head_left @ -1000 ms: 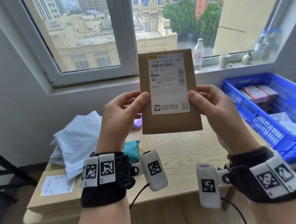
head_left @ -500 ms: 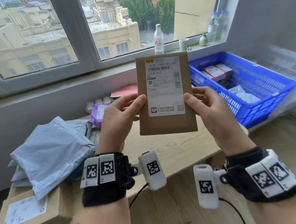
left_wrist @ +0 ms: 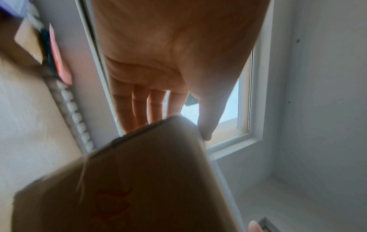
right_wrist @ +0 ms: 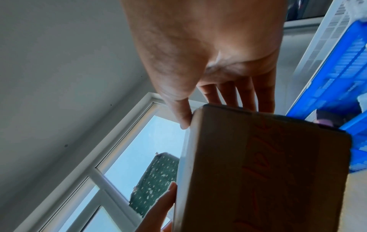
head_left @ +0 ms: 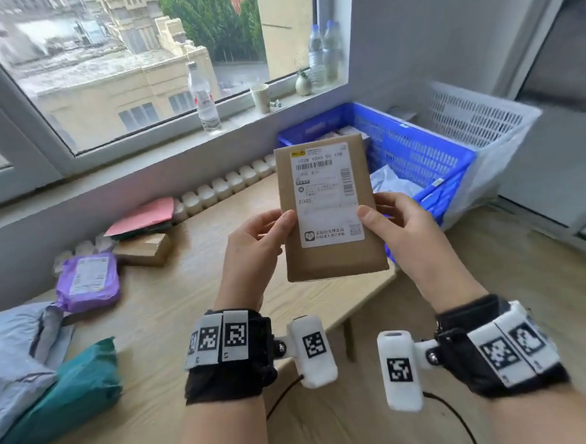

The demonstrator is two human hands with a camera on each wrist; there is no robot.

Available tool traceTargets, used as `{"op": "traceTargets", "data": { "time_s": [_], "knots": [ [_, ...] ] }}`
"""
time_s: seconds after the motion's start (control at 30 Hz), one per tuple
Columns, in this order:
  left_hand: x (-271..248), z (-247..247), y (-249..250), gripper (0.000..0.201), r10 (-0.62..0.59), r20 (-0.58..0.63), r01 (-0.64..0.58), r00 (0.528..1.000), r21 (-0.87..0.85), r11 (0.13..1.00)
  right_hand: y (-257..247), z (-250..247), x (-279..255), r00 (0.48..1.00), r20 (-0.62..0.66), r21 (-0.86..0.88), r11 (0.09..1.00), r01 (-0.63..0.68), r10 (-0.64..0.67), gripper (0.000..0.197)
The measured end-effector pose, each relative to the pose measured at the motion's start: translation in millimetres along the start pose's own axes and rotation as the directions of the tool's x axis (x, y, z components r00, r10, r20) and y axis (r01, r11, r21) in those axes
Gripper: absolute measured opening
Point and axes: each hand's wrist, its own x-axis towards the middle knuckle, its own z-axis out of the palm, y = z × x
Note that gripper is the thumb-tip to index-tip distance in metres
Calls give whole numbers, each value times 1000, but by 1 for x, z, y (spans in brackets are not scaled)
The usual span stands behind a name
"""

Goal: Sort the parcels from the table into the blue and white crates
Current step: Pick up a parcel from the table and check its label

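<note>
In the head view, a brown parcel point(head_left: 330, 209) is held upright at frame centre, label toward the camera, pinched at its left edge by the left hand point(head_left: 252, 255) and at its right edge by the right hand point(head_left: 405, 235), thumbs on the front face. The blue crate point(head_left: 417, 152) is seen behind it at upper right, with the white crate point(head_left: 477, 121) just beyond. On the table point(head_left: 186, 297), a purple parcel point(head_left: 87, 282) lies at left and a teal parcel point(head_left: 72, 389) at lower left.

In the left wrist view, the parcel point(left_wrist: 139, 180) fills the lower frame, gripped between fingers point(left_wrist: 139, 109) and thumb.

In the right wrist view, the parcel point(right_wrist: 268, 172) is clasped likewise, the blue crate point(right_wrist: 337, 78) at right.
</note>
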Motion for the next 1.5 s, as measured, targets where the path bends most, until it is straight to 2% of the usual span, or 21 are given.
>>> {"op": "traceTargets", "data": {
  "time_s": [0.2,0.43,0.53,0.73,0.9,1.03,1.17,1.3,1.4,1.5],
  "knots": [
    [30,121,-1,25,-56,44,57,997,-36,998,32,-95,58,996,-79,-18,999,-49,48,39],
    [69,214,-7,21,-132,105,136,986,-33,990,58,-170,107,987,-124,-75,991,-108,99,29],
    [93,236,-10,23,-140,116,144,983,-20,989,67,-183,130,987,-118,-95,988,-122,111,10],
    [167,279,-22,17,-184,128,185,975,2,983,85,-198,211,982,-134,-148,977,-151,132,29],
    [236,308,-23,19,-207,119,205,971,28,978,88,-205,284,982,-94,-188,966,-179,164,9],
    [277,330,-22,17,-204,135,192,970,96,977,98,-211,333,976,-115,-186,961,-206,187,30],
    [306,341,-26,17,-247,88,236,965,113,965,109,-214,372,974,-47,-198,954,-225,220,37],
    [338,355,-37,13,-277,-16,277,961,121,953,124,-214,422,973,52,-218,954,-207,223,34],
    [355,366,-49,21,-333,-135,345,933,80,935,142,-210,458,956,189,-213,960,-181,222,31],
    [362,375,-64,33,-375,-267,400,888,43,916,163,-204,491,906,334,-235,954,-185,258,25]
  ]
}}
